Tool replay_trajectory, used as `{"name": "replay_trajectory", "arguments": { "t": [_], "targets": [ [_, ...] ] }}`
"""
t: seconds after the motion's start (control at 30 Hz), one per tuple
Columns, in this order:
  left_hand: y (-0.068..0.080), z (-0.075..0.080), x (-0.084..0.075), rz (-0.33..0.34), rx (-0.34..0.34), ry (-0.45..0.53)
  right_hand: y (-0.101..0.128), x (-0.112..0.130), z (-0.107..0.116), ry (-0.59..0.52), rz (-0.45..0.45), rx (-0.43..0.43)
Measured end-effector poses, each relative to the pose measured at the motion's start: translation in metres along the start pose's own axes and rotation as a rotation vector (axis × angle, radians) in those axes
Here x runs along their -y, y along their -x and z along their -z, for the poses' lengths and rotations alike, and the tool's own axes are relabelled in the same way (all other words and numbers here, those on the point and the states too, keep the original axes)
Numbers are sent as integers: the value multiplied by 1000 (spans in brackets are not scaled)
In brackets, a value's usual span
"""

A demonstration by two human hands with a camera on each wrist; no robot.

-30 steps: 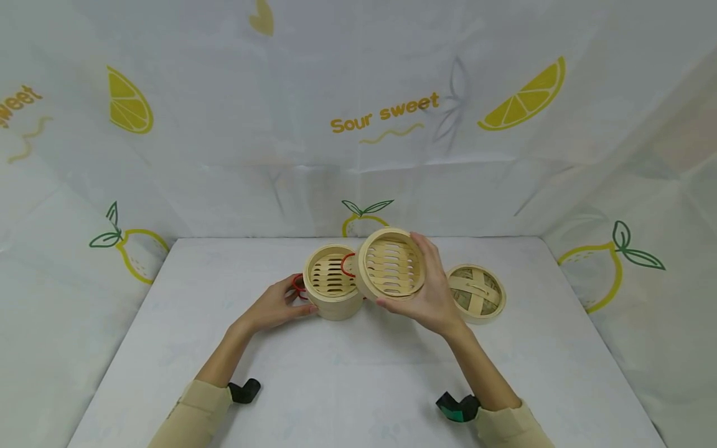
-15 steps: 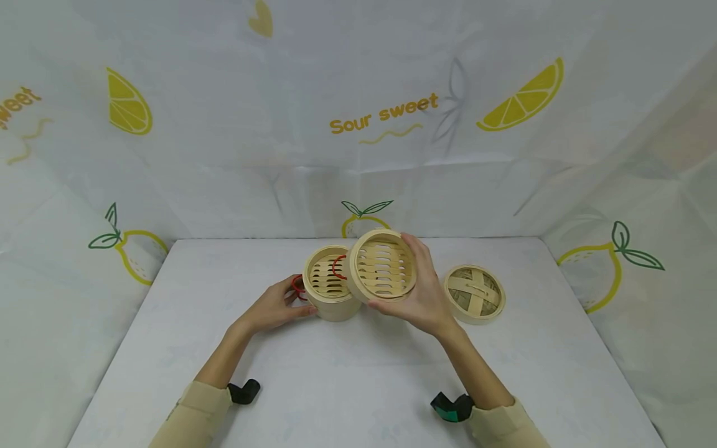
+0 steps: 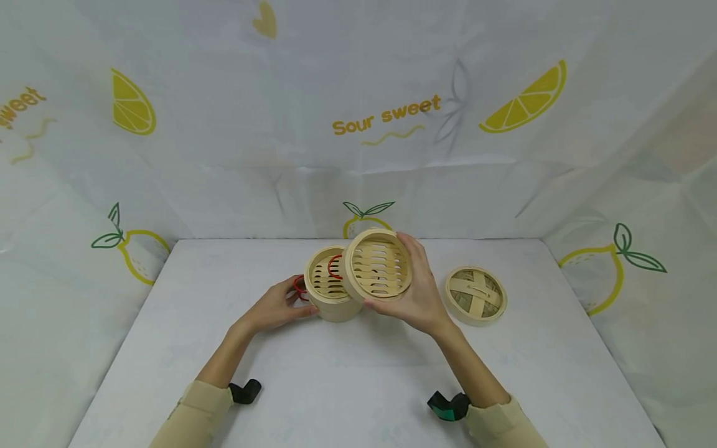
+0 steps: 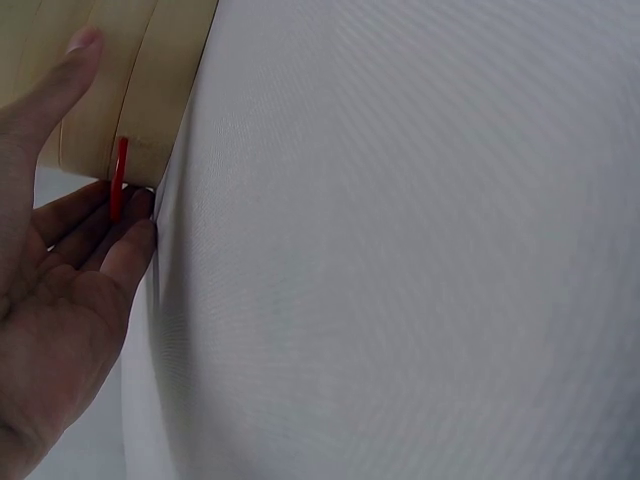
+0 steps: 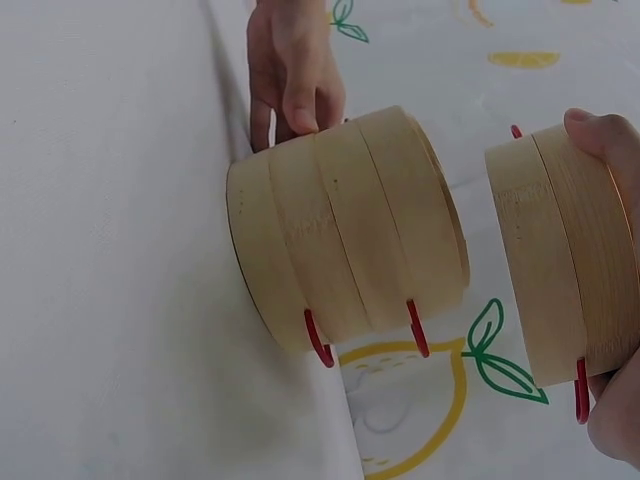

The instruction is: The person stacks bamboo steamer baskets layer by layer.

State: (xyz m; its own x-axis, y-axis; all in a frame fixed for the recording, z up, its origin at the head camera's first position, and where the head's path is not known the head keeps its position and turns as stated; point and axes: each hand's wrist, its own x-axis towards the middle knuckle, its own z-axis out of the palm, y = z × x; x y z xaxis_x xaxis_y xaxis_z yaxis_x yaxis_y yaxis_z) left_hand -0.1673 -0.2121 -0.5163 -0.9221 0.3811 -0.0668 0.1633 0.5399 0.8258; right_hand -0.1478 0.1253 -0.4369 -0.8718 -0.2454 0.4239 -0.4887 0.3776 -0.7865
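Two bamboo steamer tiers stand stacked as a steamer stack [image 3: 338, 311] on the white table, slatted floor showing at the top. My left hand [image 3: 278, 305] holds the stack's left side, thumb on the front wall and fingers by a red loop handle [image 4: 119, 180]. My right hand [image 3: 420, 302] grips another bamboo steamer basket [image 3: 378, 267] by its right side, thumb low and fingers at the back. This basket is tilted toward me, raised above the stack and overlapping its right part in the head view. The right wrist view shows a gap between basket and stack [image 5: 340, 220].
A round woven bamboo lid [image 3: 476, 292] lies on the table [image 3: 358, 386] to the right of the stack. A white sheet with lemon prints [image 3: 358, 186] rises behind the table's back edge and along both sides. Dark devices are strapped at both wrists.
My right hand has carried the tilted basket a little to the left, over more of the stack. The left hand, the stack and the lid have stayed in place.
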Motion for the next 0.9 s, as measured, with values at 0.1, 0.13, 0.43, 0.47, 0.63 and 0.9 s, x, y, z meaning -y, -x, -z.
{"name": "replay_trajectory", "arguments": {
  "t": [0.1,0.13,0.43,0.47,0.63,0.9],
  "targets": [
    [0,0,0,-3,3,9,-1,0,-2,-2,9,-4],
    [0,0,0,-5,4,10,-2,0,-2,-6,12,-4],
    [-1,0,2,-6,3,7,-5,2,-7,-21,30,9],
    [0,0,2,-7,3,8,-6,2,-8,-23,34,9],
    [-1,-1,2,-11,-2,15,-9,3,-11,-26,43,11],
    [-1,-1,2,-12,-4,25,-11,8,-15,-21,36,22]
  ]
}}
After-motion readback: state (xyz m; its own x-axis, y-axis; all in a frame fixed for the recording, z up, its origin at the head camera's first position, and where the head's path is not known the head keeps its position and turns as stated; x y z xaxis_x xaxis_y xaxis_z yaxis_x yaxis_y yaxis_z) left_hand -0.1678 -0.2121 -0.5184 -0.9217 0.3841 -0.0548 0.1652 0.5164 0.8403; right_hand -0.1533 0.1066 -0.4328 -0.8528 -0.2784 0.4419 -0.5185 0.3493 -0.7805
